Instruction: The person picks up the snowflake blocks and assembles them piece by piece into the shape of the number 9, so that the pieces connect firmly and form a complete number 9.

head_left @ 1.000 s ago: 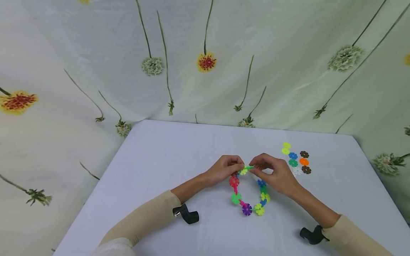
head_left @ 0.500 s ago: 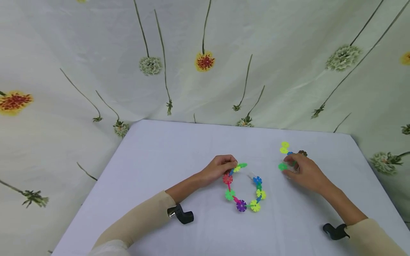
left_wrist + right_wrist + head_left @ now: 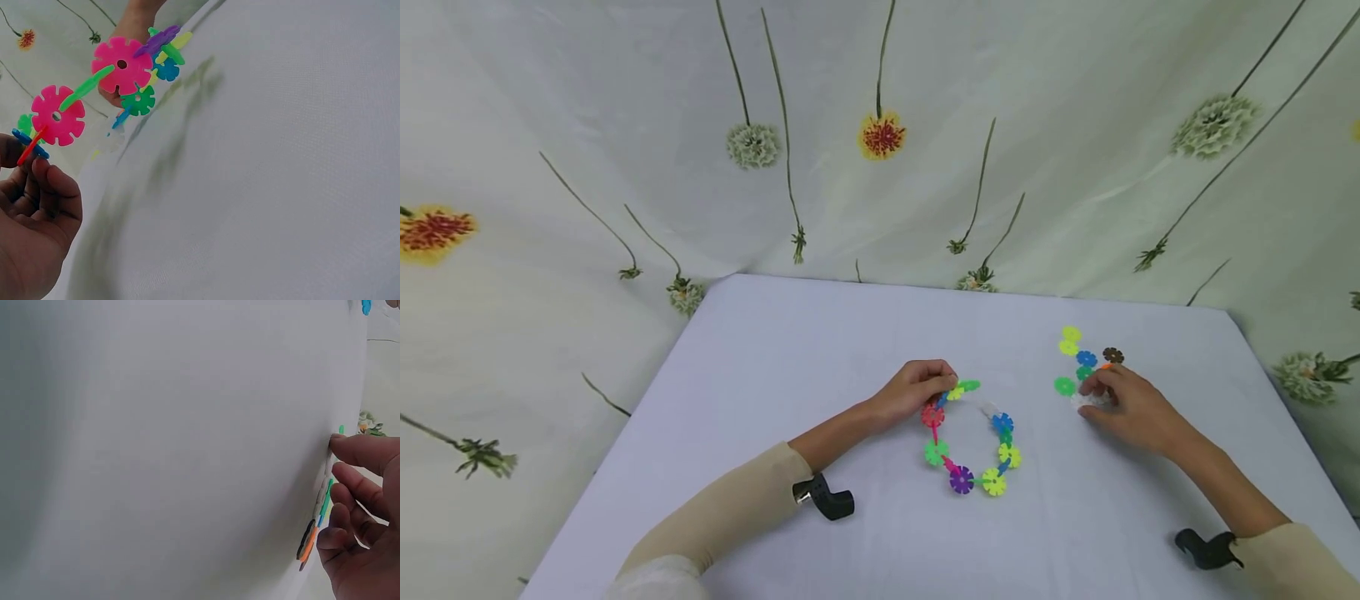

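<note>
Head view: white table (image 3: 820, 333), flowered cloth (image 3: 850, 200)

The place looks like a screened-off tabletop setup: a plain white table (image 3: 820, 333) stands before pale drapery (image 3: 700, 58) printed with flowers and long stems, which rises behind it and at both sides. The drapery hides the room beyond; home or studio cannot be told.

Chain (image 3: 962, 480) and discs (image 3: 1086, 358) obstruct; room lies between them.

Loose discs (image 3: 1086, 358) on table (image 3: 820, 333), chain (image 3: 962, 480) left
</note>
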Tool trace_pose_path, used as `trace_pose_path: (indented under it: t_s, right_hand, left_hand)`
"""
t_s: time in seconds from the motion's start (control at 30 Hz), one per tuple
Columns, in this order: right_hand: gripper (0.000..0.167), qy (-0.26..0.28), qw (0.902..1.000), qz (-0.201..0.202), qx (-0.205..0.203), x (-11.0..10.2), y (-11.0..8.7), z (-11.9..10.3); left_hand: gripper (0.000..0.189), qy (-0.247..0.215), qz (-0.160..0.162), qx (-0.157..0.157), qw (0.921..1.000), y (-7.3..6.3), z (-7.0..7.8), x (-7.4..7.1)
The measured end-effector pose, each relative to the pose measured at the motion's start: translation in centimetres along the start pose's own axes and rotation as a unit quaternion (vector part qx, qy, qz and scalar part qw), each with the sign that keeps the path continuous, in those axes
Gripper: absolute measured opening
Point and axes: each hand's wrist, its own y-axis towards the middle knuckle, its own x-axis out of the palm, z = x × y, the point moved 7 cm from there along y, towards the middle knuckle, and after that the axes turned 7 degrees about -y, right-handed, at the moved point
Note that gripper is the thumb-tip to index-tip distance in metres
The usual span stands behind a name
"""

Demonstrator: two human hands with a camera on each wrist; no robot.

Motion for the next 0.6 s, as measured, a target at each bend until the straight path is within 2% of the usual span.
trace_pose_path:
  t_s: [0.13,0.23,0.3,0.43,0.6]
  right_hand:
    - [0.025,0.019,0.9998,0.001,0.001,0.0,0.3,-0.4]
    - [0.018,0.044,0.9986,0.029,0.006,-0.2,0.5,-0.9]
    - [0.013,0.082,0.9953,0.051,0.011,-0.4,0.7,-1.3]
    - [0.018,0.183,0.9810,0.058,0.026,-0.2,1.2,-2.3]
    - [0.031,0.294,0.9548,0.008,0.042,0.7,1.8,-4.7]
  left_hand:
    - [0.023,-0.001,0.002,-0.002,1.0000,0.1,-0.1,-0.1]
    - [0.024,-0.001,0.002,-0.002,1.0000,0.1,-0.2,-0.1]
    - [0.025,-0.001,0.001,-0.002,1.0000,0.1,-0.1,-0.1]
    - [0.024,0.000,0.000,-0.004,1.0000,0.0,0.0,0.1]
    - [0.024,0.000,0.001,-0.003,1.0000,0.0,0.1,0.2]
